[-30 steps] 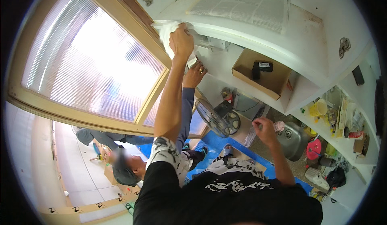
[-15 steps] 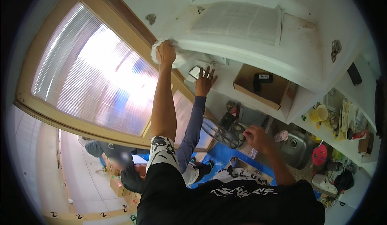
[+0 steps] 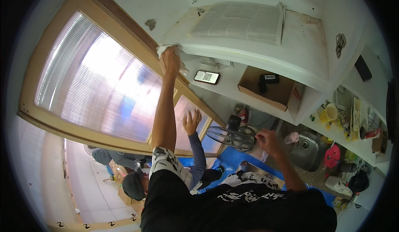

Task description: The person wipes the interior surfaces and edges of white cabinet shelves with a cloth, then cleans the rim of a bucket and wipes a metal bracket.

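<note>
Left hand (image 3: 170,60) is closed on a white cloth (image 3: 165,49), pressing it against the front edge of the white shelf (image 3: 232,53). Just right of it lies a phone (image 3: 206,76). Right hand (image 3: 266,139), loosely curled and empty, hangs beside the fan (image 3: 231,135). A co-worker's hand (image 3: 192,121) is spread between.

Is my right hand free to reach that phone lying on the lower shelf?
Probably yes. The right hand looks empty and hangs apart from the fan, with open air between it and the phone on the lower shelf. The left hand presses a white cloth nearby.
</note>
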Demonstrator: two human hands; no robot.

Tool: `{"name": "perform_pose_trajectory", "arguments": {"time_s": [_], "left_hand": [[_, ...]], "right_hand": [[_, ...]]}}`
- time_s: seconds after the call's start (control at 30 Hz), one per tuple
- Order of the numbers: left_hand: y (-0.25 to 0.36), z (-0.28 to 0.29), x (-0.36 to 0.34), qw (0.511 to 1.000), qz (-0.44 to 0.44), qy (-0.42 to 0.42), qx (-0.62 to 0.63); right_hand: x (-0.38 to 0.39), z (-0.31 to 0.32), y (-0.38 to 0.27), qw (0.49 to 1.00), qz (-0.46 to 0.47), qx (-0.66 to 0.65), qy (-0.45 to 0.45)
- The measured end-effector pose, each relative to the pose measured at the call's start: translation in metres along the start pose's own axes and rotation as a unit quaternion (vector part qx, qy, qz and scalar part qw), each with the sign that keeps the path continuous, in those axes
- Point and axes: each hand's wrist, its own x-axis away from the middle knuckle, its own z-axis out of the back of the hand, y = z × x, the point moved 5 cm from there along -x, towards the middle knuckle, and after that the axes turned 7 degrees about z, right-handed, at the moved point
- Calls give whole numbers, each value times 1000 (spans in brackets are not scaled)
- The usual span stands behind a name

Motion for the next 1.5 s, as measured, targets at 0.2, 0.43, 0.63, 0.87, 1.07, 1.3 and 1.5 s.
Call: {"name": "perform_pose_trajectory", "arguments": {"time_s": [0.2,0.43,0.63,0.87,1.07,1.3,1.5], "left_hand": [[-25,-3,-17,996,53,-54,-49],[22,-8,8,999,7,-26,-41],[-4,-8,4,1000,6,-21,16],[-5,-2,-7,999,8,-4,-37],[21,-13,8,993,-93,47,54],[-48,-11,-16,999,-29,43,5],[-43,-4,-12,999,-36,17,-10]], "right_hand": [[4,-5,8,999,-16,4,-40],[7,-13,10,998,-8,10,-60],[18,-24,24,997,-35,14,-69],[33,-39,44,993,-85,-33,-68],[103,-32,159,965,-260,29,-25],[269,-14,279,840,-506,157,-113],[386,5,291,771,-532,251,-242]]}}
